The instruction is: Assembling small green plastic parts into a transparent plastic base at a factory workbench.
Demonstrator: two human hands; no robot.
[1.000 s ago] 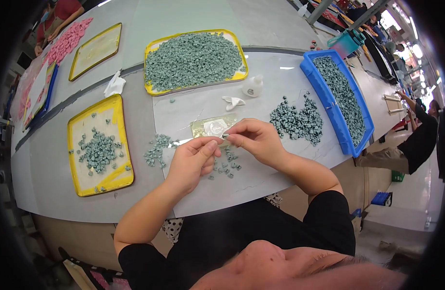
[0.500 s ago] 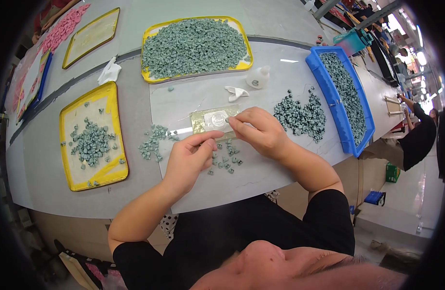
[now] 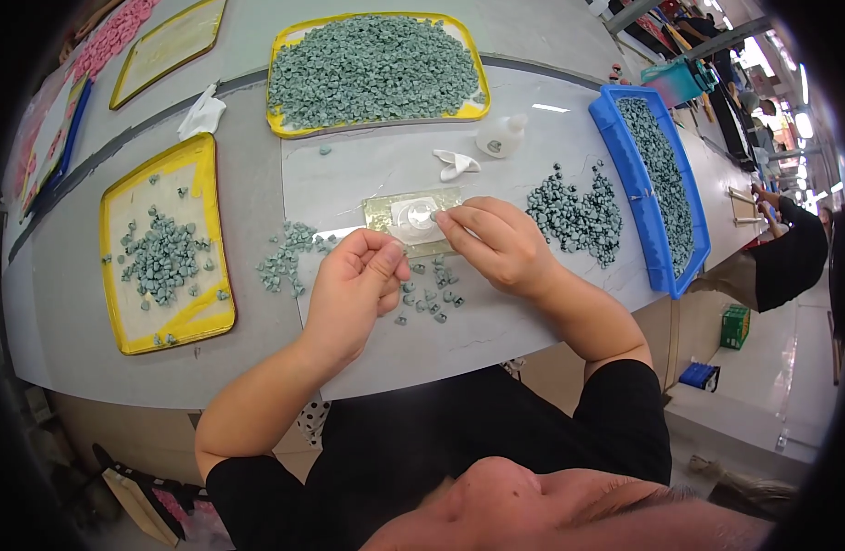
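I have the left hand (image 3: 354, 285) curled, fingertips pinched on something I cannot make out; the right hand (image 3: 496, 243) presses fingertips on the clear pad (image 3: 413, 219) mid-table; the grey-green pieces (image 3: 427, 294) beneath look light, hard, best nipped by their edges.

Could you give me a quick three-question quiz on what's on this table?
1. True or false: the blue tray lies on the person's right.
2. Which tray is fuller of green pieces: A, the far yellow tray, or B, the near yellow tray?
3. What does the right hand touch?

Key: 1 true. 2 A. 3 A small flat clear plate on the table, beside the left hand.
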